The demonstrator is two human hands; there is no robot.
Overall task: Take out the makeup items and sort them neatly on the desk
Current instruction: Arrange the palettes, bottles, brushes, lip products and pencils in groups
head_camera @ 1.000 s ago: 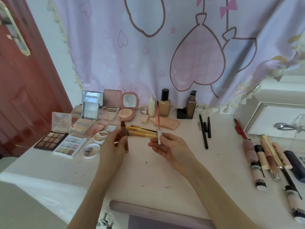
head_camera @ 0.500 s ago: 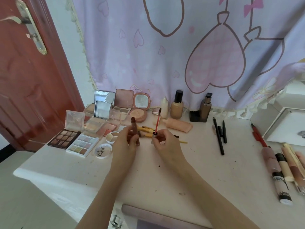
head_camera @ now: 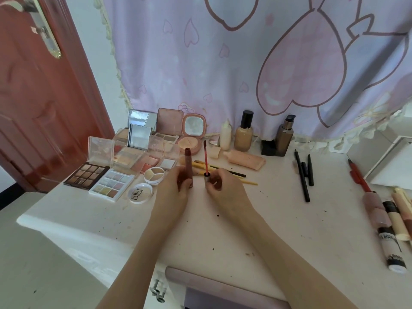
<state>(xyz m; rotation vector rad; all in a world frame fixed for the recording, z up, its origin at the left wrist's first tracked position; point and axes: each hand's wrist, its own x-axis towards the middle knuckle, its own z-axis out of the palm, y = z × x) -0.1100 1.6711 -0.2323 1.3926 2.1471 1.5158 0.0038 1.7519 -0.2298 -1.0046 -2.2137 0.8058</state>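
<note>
A: What is the left hand (head_camera: 176,192) doing?

B: Its fingers are wrapped round a brown lip gloss tube (head_camera: 188,168), held upright with the open mouth on top, I'd guess so nothing spills.

A: And the right hand (head_camera: 225,190)?

B: It pinches the cap of the wand (head_camera: 206,162) by the fingertips, red stem pointing up, just beside the tube but not touching it. That looks like someone about to slide the wand back in and close it.

A: What lies around them?

B: Left of the left hand, the eyeshadow palettes (head_camera: 100,179) sit side by side, opened flat, with a round jar lid (head_camera: 140,192) close by. Beyond both hands, mirrored compacts (head_camera: 193,128) are propped open and yellow brushes (head_camera: 214,170) lie together. Right of the right hand come the foundation bottles (head_camera: 244,132) standing at the back, then black pencils (head_camera: 302,175) laid parallel, then tubes (head_camera: 379,217) in a row. Like seems grouped with like.

A: The counter (head_camera: 223,230)?

B: White, speckled with dark crumbs. A red-brown door (head_camera: 33,85) stands far left; a lilac curtain (head_camera: 245,63) with pink hearts hangs behind.
</note>
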